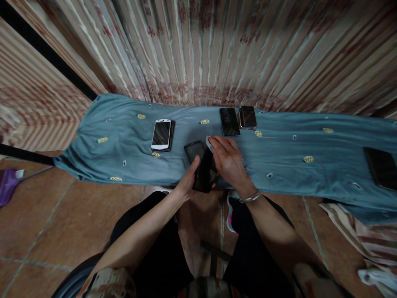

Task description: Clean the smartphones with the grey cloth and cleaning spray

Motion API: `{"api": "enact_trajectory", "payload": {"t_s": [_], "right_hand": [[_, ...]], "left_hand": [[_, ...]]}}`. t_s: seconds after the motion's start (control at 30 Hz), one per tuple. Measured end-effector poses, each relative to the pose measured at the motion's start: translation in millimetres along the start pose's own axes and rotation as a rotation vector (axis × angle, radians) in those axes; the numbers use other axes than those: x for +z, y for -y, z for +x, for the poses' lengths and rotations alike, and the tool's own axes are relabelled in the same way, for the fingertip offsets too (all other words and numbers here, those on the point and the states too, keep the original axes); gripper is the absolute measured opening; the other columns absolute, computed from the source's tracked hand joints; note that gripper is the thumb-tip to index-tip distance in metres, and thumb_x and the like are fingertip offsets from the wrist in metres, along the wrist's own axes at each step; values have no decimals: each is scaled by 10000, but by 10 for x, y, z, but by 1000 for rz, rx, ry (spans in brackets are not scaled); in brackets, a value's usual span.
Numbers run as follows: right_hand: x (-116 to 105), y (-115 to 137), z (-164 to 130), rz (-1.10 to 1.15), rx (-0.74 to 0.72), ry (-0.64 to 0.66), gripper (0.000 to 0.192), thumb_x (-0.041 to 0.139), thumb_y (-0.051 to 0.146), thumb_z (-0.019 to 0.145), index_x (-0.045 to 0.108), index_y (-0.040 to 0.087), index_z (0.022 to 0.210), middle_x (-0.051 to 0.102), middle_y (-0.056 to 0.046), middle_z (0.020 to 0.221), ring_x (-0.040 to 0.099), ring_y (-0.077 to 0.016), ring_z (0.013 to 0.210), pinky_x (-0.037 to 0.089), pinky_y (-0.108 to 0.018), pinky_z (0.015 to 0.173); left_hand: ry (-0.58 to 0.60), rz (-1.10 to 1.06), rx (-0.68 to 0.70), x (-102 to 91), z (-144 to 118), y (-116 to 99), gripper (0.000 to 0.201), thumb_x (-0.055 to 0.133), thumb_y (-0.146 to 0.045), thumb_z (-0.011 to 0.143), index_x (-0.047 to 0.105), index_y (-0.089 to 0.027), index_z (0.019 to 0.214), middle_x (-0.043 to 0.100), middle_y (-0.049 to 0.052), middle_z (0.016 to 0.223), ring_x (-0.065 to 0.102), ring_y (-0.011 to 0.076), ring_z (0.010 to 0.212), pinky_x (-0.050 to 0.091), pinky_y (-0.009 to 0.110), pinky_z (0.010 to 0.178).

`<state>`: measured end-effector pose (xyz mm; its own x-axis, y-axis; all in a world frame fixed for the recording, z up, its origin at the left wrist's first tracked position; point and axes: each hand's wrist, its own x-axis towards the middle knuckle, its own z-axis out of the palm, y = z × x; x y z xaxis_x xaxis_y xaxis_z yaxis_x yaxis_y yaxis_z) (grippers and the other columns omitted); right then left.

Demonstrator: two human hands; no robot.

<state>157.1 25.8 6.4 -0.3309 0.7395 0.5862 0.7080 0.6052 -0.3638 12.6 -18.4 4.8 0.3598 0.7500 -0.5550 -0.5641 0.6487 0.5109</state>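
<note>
My left hand (pixel 188 179) is wrapped round the lower part of a black smartphone (pixel 204 173), tilted up over the near edge of the blue cloth. My right hand (pixel 228 161) pinches a small pale grey cloth (pixel 209 143) at the phone's top end, its fingers bent. Whether the cloth touches the phone, I cannot tell. Just behind the held phone another dark phone (pixel 192 150) lies flat, partly covered by it. Farther back to the right is a black phone (pixel 230 121), beside a small stack of phones (pixel 247 117).
A white phone (pixel 161 134) rests on a dark one at the left. At the far right lies a dark tablet-like device (pixel 381 167). The blue patterned cloth (pixel 279 165) covers a long narrow surface, with a pleated curtain (pixel 198 54) behind. A purple dustpan-like object (pixel 8 186) is on the tiled floor.
</note>
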Motion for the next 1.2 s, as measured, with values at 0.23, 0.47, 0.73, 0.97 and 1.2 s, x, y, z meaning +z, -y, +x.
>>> {"api": "enact_trajectory", "payload": {"t_s": [0.23, 0.47, 0.73, 0.97, 1.2], "right_hand": [[29, -88, -9, -79, 23, 11, 368, 377, 190, 989, 587, 141, 1287, 656, -133, 1213, 566, -267, 1120, 471, -439, 1005], [58, -175, -30, -36, 157, 6, 341, 398, 204, 968, 649, 108, 1178, 698, -159, 1152, 617, -269, 1059, 473, -424, 979], [122, -318, -21, 356, 518, -19, 323, 538, 377, 873, 712, 177, 1058, 749, -81, 971, 684, -230, 865, 522, -359, 804], [193, -301, -11, 792, 656, 8, 257, 633, 427, 776, 699, 179, 794, 632, 17, 662, 558, -135, 618, 440, -257, 609], [235, -99, -40, 974, 730, 115, 277, 697, 469, 741, 703, 194, 778, 668, 7, 705, 597, -146, 664, 482, -280, 661]], "left_hand": [[-24, 45, -3, 24, -19, -8, 462, 413, -467, 965, 688, -128, 1116, 759, 131, 896, 721, 230, 794, 598, 348, 694], [-37, -18, 8, -12, -26, -85, 424, 451, -422, 963, 642, -125, 1198, 751, 142, 1008, 727, 253, 901, 598, 417, 804], [-7, -72, 73, -4, -45, -138, 409, 426, -411, 971, 624, -139, 1204, 746, 128, 1024, 720, 255, 925, 585, 472, 846], [-48, -112, 117, 22, -23, -171, 393, 422, -378, 969, 646, -130, 1177, 756, 112, 972, 727, 241, 865, 585, 454, 851], [-88, -166, 200, 16, 10, -279, 406, 446, -390, 954, 692, -98, 1092, 769, 114, 950, 723, 243, 950, 545, 366, 929]]}}
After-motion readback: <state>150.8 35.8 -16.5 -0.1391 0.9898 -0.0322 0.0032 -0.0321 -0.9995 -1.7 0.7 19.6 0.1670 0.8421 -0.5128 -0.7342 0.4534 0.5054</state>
